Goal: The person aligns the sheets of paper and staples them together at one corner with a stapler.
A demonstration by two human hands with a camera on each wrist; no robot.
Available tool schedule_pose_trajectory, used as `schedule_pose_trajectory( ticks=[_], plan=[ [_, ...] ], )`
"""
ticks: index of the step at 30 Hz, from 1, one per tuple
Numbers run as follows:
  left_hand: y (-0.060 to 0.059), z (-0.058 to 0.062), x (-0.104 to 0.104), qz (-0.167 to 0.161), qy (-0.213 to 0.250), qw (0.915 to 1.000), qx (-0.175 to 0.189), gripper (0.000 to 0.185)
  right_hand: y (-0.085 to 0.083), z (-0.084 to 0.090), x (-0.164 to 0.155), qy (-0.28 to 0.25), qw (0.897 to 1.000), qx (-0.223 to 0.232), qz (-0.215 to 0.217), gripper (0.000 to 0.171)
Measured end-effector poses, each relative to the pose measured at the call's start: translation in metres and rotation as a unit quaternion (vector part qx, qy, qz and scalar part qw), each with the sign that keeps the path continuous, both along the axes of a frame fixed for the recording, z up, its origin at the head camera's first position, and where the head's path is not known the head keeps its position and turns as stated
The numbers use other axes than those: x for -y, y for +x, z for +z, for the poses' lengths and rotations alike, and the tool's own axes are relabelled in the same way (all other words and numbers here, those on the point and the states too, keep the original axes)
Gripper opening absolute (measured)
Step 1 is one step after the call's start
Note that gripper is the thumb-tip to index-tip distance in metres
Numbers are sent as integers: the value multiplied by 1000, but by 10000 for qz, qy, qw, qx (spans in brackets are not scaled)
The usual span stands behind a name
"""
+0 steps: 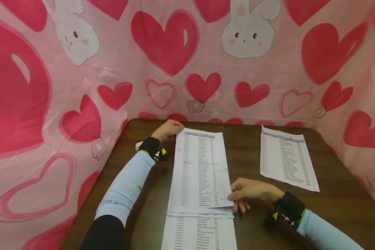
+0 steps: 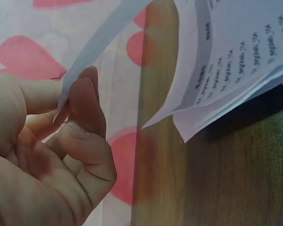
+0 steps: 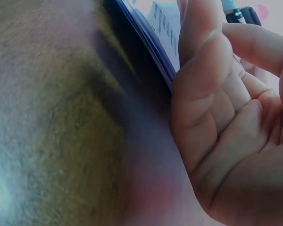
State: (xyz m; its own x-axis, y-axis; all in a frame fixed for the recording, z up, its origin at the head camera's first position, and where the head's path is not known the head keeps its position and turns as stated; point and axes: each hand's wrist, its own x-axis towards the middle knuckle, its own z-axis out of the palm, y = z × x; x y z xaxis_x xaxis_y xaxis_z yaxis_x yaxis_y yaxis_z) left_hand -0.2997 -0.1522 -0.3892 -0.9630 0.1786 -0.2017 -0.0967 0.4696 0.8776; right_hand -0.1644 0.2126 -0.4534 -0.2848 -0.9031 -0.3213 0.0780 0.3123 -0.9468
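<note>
A printed sheet (image 1: 203, 170) with columns of small text and some handwritten marks is held up over other pages. My left hand (image 1: 168, 129) pinches its top left corner between thumb and fingers. In the left wrist view the pinched paper (image 2: 99, 40) rises in a curved strip, apart from the page corners (image 2: 188, 106) beside it. At the lower right corner, my right hand (image 1: 253, 190) grips the sheet, thumb on top and fingers beneath. More printed pages (image 1: 203, 232) lie under it, stretching toward the front edge of the view.
A separate printed sheet (image 1: 287, 159) lies at an angle on the right of the dark wooden table (image 1: 243, 139). A pink curtain (image 1: 122, 45) with hearts and rabbits hangs round the back and sides. Each wrist wears a black strap (image 1: 289, 208) with a small device.
</note>
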Motion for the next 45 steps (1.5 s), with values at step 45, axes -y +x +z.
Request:
schedule_pose_trajectory(
  ticks=[45],
  plan=[
    [28, 5, -47, 450, -1890, 9646, -1786, 27, -6, 4, -14, 971, 9738, -2005, -462, 30]
  ],
)
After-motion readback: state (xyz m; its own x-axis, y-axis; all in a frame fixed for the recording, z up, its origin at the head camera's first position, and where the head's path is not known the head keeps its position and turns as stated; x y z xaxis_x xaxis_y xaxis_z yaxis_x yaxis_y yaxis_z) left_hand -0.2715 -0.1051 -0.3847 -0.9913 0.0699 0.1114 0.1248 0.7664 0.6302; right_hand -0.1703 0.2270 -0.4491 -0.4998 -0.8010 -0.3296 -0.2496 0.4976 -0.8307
